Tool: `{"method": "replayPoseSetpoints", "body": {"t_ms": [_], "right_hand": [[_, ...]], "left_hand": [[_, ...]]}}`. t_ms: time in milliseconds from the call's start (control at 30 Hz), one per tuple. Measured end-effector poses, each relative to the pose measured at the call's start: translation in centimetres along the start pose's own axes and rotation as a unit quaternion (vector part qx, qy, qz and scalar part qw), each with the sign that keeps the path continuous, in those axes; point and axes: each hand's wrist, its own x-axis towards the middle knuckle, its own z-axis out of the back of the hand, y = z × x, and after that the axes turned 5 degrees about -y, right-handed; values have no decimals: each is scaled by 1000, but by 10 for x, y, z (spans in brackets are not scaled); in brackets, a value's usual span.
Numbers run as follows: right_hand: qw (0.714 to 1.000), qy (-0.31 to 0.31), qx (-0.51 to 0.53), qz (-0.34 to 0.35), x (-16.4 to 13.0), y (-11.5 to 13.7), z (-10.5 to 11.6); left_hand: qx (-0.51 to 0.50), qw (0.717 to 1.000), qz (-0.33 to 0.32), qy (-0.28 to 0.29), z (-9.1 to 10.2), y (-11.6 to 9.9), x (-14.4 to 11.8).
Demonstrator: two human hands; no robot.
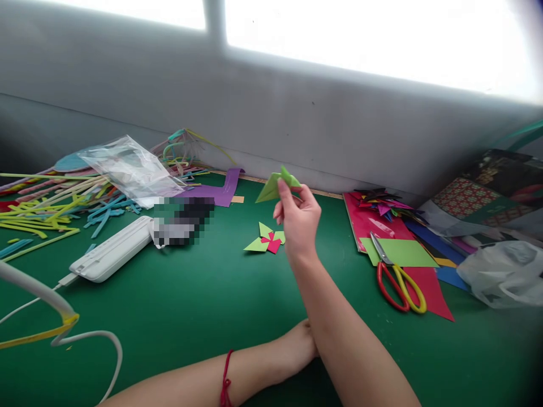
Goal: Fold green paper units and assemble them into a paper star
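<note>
My right hand is raised above the table, thumb and fingers pinching a folded light-green paper piece. Below and left of that hand, a folded paper star in light green and red lies on the green tabletop; part of its right side is behind my wrist. My left hand, with a red string bracelet on its wrist, rests low near the table's front, against or behind my right forearm. Its fingers are hidden there, so what they do does not show.
At right, scissors lie on green paper beside red sheets and a plastic bag. Pipe cleaners and a clear bag crowd the left. A white device with a cable and purple paper lie left of centre.
</note>
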Motion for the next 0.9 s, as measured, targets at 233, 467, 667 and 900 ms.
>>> {"method": "replayPoseSetpoints", "body": {"t_ms": [233,467,667,900], "right_hand": [[994,-72,-13,76,25,-2,22],[992,-65,-58,94,35,-2,55],[996,-70,-57,10,11,-18,89],[988,8,-128,-81,-38,-35,116]], "left_hand": [[16,999,-7,51,3,-10,-3],[75,969,94,216,15,-22,-4],[103,993,-53,4,40,-47,4],[39,989,-127,-68,71,-78,6]]}}
